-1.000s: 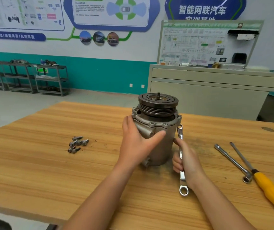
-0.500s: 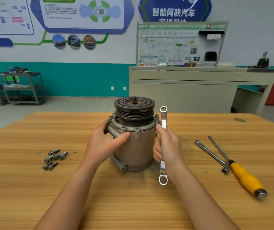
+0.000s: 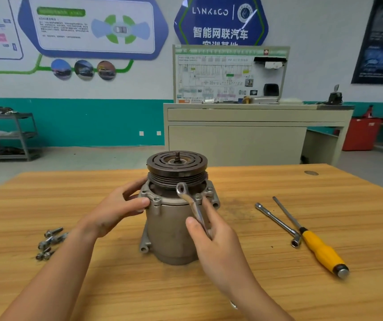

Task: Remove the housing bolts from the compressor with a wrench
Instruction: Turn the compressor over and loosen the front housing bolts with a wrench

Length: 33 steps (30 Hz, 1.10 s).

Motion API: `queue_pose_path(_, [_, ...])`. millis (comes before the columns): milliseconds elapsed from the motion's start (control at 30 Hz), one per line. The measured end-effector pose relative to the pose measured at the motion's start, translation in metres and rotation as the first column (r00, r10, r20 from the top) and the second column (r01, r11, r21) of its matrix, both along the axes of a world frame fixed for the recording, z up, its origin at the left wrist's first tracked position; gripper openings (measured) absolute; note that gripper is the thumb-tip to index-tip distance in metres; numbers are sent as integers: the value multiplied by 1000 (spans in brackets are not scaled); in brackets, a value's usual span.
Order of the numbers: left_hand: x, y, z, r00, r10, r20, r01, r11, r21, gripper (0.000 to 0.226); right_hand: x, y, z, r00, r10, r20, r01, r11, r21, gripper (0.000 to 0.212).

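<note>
I see grey cast-metal compressor (image 3: 167,230), dark grooved pulley (image 3: 177,167) on top; left hand (image 3: 114,213) grips its flange (image 3: 156,200); right hand (image 3: 216,246) pinches silver ring wrench (image 3: 195,208), ring above fingertips, lower end hidden.

Wall (image 3: 313,31) white above, teal band (image 3: 93,121) below, two sockets (image 3: 150,133) on band. Blue info posters (image 3: 90,26); dark poster (image 3: 380,40) far right. Grey floor (image 3: 81,158). Beige cabinet (image 3: 236,140) beyond bench (image 3: 359,216) far edge, wiring-diagram board (image 3: 229,75) on top. Grey metal shelf rack (image 3: 7,135) left, red cabinet (image 3: 362,133) right. Even, diffuse light.
</note>
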<state>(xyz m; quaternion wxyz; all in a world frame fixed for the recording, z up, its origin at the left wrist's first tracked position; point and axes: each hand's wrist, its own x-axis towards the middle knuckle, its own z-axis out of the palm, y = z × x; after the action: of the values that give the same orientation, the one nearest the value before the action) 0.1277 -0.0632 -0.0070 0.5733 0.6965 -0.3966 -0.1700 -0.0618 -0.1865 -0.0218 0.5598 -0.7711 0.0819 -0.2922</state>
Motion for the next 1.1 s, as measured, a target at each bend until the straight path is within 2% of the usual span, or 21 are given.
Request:
queue_pose_path(100, [-2,-1,-8,999,28,-26,-30,998,-63,118,-2,-2,6,1000,-2,5,2,1000,-3,38])
queue_pose_path(200, [-8,1,-14,995,98,-3,-97,989,-114,93,1,-1,5,999,13,-49,-15,999,-36,55])
queue_pose_path(233, [-10,2,-16,990,143,9,-141,983,-121,89,3,-1,6,996,9,-84,-13,999,-46,63])
queue_pose_path(300, [-14,3,-19,975,221,18,-217,967,-135,95,6,-4,8,990,-5,-142,-6,997,-77,70])
queue_pose_path(367, [-19,2,-20,966,258,20,-252,954,-160,101,5,-9,10,990,-34,-135,17,992,-127,56])
queue_pose_path(433, [-23,0,-19,962,271,33,-261,949,-175,101,-3,-15,16,986,-97,-132,63,969,-237,21])
queue_pose_path(467, [-23,-1,-19,959,280,44,-268,947,-178,99,-8,-20,16,985,-139,-105,102,949,-298,17])
queue_pose_path(567, [-23,-3,-21,941,334,60,-317,927,-200,80,-23,-37,22,962,-244,-126,160,870,-466,29])
queue_pose_path(733, [-27,-6,-27,902,425,72,-396,883,-252,77,-31,-52,44,911,-400,-96,170,578,-798,27])
queue_pose_path(833, [-28,-7,-30,892,445,81,-412,872,-264,69,-29,-46,56,904,-420,-84,140,474,-869,30])
queue_pose_path(967, [-31,-8,-31,882,464,81,-432,866,-253,68,-26,-46,68,889,-455,-44,160,400,-903,30])
queue_pose_path(1100, [-39,-11,-34,883,469,26,-441,847,-298,66,-22,-55,76,851,-515,-97,113,360,-926,30])
